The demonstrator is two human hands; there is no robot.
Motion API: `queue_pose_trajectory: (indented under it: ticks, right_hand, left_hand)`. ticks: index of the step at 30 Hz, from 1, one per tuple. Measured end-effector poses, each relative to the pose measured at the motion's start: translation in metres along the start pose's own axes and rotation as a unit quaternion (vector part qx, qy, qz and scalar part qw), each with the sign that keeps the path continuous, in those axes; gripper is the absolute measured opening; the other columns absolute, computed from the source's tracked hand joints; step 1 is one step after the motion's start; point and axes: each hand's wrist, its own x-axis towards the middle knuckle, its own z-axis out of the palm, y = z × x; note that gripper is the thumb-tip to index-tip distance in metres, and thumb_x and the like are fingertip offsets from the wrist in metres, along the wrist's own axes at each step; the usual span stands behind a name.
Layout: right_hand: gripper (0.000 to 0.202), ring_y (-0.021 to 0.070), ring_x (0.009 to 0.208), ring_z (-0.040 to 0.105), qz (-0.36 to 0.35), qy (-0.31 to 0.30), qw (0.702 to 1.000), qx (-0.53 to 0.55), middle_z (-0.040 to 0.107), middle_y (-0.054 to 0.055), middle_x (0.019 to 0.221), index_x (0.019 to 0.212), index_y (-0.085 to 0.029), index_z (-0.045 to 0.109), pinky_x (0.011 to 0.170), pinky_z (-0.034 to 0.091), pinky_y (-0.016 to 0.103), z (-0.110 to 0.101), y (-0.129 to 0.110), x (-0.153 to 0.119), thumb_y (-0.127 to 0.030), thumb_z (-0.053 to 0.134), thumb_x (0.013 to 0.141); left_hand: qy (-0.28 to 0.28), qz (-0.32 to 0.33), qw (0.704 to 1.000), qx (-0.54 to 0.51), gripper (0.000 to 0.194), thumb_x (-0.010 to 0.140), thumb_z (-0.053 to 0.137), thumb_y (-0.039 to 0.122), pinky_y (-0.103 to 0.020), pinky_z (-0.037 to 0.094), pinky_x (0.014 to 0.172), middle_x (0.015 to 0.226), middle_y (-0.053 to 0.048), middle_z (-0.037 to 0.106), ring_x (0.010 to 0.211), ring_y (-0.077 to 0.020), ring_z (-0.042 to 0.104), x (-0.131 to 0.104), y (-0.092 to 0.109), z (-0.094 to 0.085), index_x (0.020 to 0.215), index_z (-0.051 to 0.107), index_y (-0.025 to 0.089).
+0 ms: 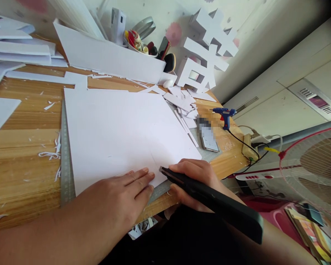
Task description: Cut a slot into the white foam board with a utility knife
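Note:
A large white board (113,129) lies on a grey cutting mat (67,184) at the table's front edge. My left hand (127,195) rests flat on the board's lower edge, its fingers stretched out and pointing right. My right hand (195,180) is wrapped round a black cutter knife (209,197). The knife's tip touches or hovers just over the board near its lower right edge, a little right of my left fingertips. A faint line on the board runs up from near the tip.
White offcuts (182,101) and a phone (209,138) lie right of the board. A blue glue gun (225,116) stands near a power strip (249,149). White boards (19,51) are stacked at the back left. A fan (317,165) is at the right.

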Motion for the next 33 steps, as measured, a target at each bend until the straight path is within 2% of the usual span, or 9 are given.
queue_pose_trajectory:
  ticks: [6, 9, 12, 18, 21, 24, 28, 31, 33]
  right_hand:
    - [0.012, 0.0124, 0.059, 0.052, 0.006, -0.026, 1.000, -0.013, 0.058, -0.001, 0.071, 0.097, -0.020, 0.060, 0.056, 0.043, 0.024, -0.002, -0.003, -0.012, -0.018, 0.062, 0.086]
    - [0.010, 0.0142, 0.059, 0.056, 0.001, -0.008, 0.999, -0.050, 0.062, 0.001, 0.071, 0.095, -0.020, 0.061, 0.056, 0.045, 0.025, -0.002, -0.008, -0.017, -0.019, 0.062, 0.086]
    - [0.011, 0.0169, 0.063, 0.062, -0.001, 0.017, 0.997, -0.073, 0.068, 0.004, 0.074, 0.097, -0.020, 0.063, 0.058, 0.050, 0.027, -0.002, -0.015, -0.019, -0.018, 0.061, 0.086]
    - [0.028, 0.0185, 0.059, 0.066, -0.032, 0.045, 0.991, -0.122, 0.071, 0.004, 0.073, 0.116, -0.020, 0.060, 0.054, 0.053, 0.029, 0.004, -0.020, -0.026, -0.015, 0.059, 0.089]
    - [0.034, 0.0185, 0.056, 0.066, -0.067, 0.068, 0.986, -0.138, 0.071, 0.003, 0.071, 0.123, -0.019, 0.056, 0.050, 0.054, 0.029, 0.013, -0.016, -0.033, -0.013, 0.058, 0.090]
    - [0.039, 0.0208, 0.060, 0.070, -0.084, 0.081, 0.982, -0.149, 0.074, 0.006, 0.074, 0.128, -0.015, 0.053, 0.052, 0.059, 0.031, 0.020, -0.013, -0.039, -0.012, 0.060, 0.090]
    - [0.049, 0.0221, 0.064, 0.073, -0.096, 0.102, 0.980, -0.144, 0.077, 0.009, 0.081, 0.135, -0.014, 0.050, 0.054, 0.062, 0.032, 0.024, -0.012, -0.041, -0.011, 0.061, 0.087]
    - [0.047, 0.0216, 0.060, 0.072, -0.077, 0.111, 0.983, -0.122, 0.075, 0.005, 0.076, 0.131, -0.019, 0.054, 0.051, 0.060, 0.031, 0.023, -0.013, -0.041, -0.015, 0.063, 0.085]
    - [0.039, 0.0226, 0.061, 0.072, -0.039, 0.153, 0.981, -0.113, 0.074, 0.005, 0.077, 0.122, -0.023, 0.059, 0.052, 0.060, 0.033, 0.023, -0.013, -0.040, -0.022, 0.065, 0.084]
  left_hand:
    - [0.101, -0.014, 0.993, 0.054, 0.045, 0.095, 0.039, 0.003, -0.031, 0.054, 0.107, 0.131, -0.010, 0.073, 0.120, -0.0195, 0.069, -0.004, 0.003, 0.014, 0.118, 0.076, 0.016]
    - [0.056, 0.026, 0.996, 0.059, 0.047, 0.095, 0.037, 0.004, -0.030, 0.056, 0.105, 0.133, -0.010, 0.072, 0.119, -0.0202, 0.070, -0.006, 0.003, 0.015, 0.122, 0.074, 0.015]
    - [0.090, -0.007, 0.995, 0.051, 0.046, 0.096, 0.039, 0.005, -0.033, 0.052, 0.111, 0.136, -0.010, 0.070, 0.127, -0.0205, 0.066, -0.008, 0.003, 0.017, 0.122, 0.074, 0.016]
    - [0.045, 0.026, 0.998, 0.023, 0.045, 0.094, 0.040, 0.004, -0.030, 0.056, 0.105, 0.132, -0.013, 0.072, 0.117, -0.0208, 0.071, -0.002, -0.001, 0.001, 0.121, 0.075, 0.013]
    - [0.060, 0.031, 0.997, 0.033, 0.048, 0.091, 0.037, 0.000, -0.029, 0.058, 0.102, 0.127, -0.013, 0.074, 0.113, -0.0205, 0.073, 0.000, -0.001, -0.005, 0.115, 0.077, 0.012]
    - [0.066, 0.029, 0.996, 0.049, 0.050, 0.090, 0.036, 0.000, -0.030, 0.059, 0.101, 0.127, -0.013, 0.074, 0.113, -0.0216, 0.073, -0.003, 0.000, 0.004, 0.115, 0.077, 0.012]
    - [0.070, -0.026, 0.997, 0.028, 0.047, 0.093, 0.042, 0.005, -0.033, 0.050, 0.114, 0.141, -0.008, 0.067, 0.129, -0.0204, 0.064, -0.009, 0.004, 0.022, 0.125, 0.074, 0.019]
    - [0.045, -0.024, 0.998, 0.021, 0.043, 0.095, 0.047, 0.009, -0.032, 0.052, 0.111, 0.140, -0.008, 0.067, 0.128, -0.0211, 0.065, -0.010, 0.003, 0.021, 0.126, 0.073, 0.020]
    - [0.033, -0.005, 0.999, 0.019, 0.041, 0.096, 0.047, 0.011, -0.031, 0.055, 0.107, 0.138, -0.009, 0.068, 0.125, -0.0214, 0.067, -0.008, 0.001, 0.014, 0.127, 0.073, 0.019]
